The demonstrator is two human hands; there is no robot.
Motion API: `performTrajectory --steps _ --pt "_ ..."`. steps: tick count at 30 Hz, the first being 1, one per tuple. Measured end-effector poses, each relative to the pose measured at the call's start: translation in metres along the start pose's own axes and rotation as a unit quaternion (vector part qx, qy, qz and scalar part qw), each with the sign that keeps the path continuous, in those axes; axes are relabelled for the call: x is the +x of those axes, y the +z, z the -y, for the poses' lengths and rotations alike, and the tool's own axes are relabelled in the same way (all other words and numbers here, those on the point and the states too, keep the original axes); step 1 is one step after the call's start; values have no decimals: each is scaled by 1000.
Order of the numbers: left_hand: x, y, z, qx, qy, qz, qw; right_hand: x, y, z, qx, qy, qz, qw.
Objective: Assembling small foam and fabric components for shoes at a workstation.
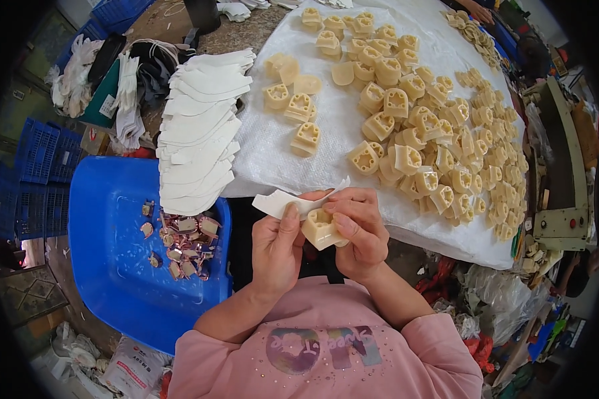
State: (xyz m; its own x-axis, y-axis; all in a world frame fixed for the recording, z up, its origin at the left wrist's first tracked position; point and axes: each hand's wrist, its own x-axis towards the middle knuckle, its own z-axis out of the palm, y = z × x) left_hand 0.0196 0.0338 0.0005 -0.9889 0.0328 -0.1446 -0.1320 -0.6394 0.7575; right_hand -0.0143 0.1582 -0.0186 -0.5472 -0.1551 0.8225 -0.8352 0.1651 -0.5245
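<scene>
left grip (276,246): pinching, thumb (289,223) upward | right grip (361,233): pinching, fingers (354,205) curled | forearms (236,312): angled inward

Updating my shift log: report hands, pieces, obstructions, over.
Left hand pinching thin white curved strip. Right hand gripping glossy cream hollow block. Nothing visibly in the way.

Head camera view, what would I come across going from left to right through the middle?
Stacked blue crates, blue tub, row of white sheets, left hand, held cream block, right hand, heap of cream blocks, pale green machine.
</scene>
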Motion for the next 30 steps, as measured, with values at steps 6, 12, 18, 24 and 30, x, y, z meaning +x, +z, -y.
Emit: performTrajectory --steps 6,12,18,24,30 --pt "-5 -2 0 41 23 12 999 -1 -2 2 11 15 -8 1000" --pt "-6 -1 2 59 16 17 998 -4 -5 1 -4 16 -7 1000" --pt "-10 4 3 120 31 5 992 -6 -3 -1 -44 15 -11 999" --pt "-11 0 4 143 54 15 988 3 -8 -2 -172 -44 14 984" --pt "-2 -10 -1 281 154 65 945 -3 -14 -9 -178 -23 17 984"
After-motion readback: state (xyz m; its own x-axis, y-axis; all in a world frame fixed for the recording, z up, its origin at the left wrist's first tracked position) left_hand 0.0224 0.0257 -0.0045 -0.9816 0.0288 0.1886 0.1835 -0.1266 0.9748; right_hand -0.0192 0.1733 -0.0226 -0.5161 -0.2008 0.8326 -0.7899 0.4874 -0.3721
